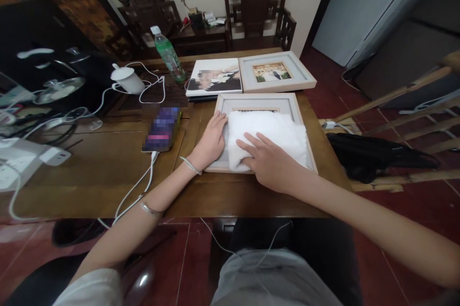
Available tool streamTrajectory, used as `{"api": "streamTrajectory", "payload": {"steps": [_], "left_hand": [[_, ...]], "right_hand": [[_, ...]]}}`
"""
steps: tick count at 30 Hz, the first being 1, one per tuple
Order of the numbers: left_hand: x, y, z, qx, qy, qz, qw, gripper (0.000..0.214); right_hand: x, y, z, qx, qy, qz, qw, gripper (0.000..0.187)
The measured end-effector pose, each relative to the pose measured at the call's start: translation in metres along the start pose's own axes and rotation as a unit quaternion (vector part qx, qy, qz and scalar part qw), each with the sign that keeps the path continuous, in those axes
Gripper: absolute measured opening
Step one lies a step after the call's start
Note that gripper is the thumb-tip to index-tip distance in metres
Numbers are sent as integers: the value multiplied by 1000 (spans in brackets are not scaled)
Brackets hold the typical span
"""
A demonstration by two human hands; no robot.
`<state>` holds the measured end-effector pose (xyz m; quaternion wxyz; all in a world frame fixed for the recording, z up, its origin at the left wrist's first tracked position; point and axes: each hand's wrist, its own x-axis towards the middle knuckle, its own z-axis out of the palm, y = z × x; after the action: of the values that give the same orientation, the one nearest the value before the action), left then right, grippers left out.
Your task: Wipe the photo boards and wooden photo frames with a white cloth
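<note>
— What are you at there?
— Wiping, I'd judge. The white cloth [276, 135] lies over the glass of the picture frame [258, 100]. The frame lies flat on the desk [108, 171], straight in front of me and near the desk's front edge.
— Are you holding the cloth?
— Not pinching it. My right grip [268, 162] is released, fingers spread, pressing the cloth's near left part down onto the frame. My left grip [212, 140] is open too, laid flat on the frame's left rim. I'd say it is steadying the frame.
— How far along?
— Mid-wipe is my guess. The cloth hides most of the glass, so I cannot tell how clean it is.
— And the next move?
— A stroke across calls for even pressure, with the left grip bracing so the frame doesn't slide toward the phone [161, 128], just to its left. A second frame [276, 72] and a photo print [215, 76] lie behind, apart.
</note>
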<state>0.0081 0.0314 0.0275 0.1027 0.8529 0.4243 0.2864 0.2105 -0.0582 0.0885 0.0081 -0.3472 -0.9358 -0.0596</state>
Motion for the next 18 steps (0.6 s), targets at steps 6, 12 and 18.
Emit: {"api": "streamTrajectory", "payload": {"steps": [6, 12, 18], "left_hand": [[0, 1, 1, 11, 1, -5, 1000, 53], [0, 0, 1, 18, -1, -4, 1000, 53], [-1, 2, -1, 26, 1, 4, 1000, 55]], "right_hand": [[-12, 11, -14, -37, -3, 44, 998, 28], [-40, 14, -33, -41, 21, 75, 996, 22], [-35, -5, -19, 5, 13, 45, 999, 25]]}}
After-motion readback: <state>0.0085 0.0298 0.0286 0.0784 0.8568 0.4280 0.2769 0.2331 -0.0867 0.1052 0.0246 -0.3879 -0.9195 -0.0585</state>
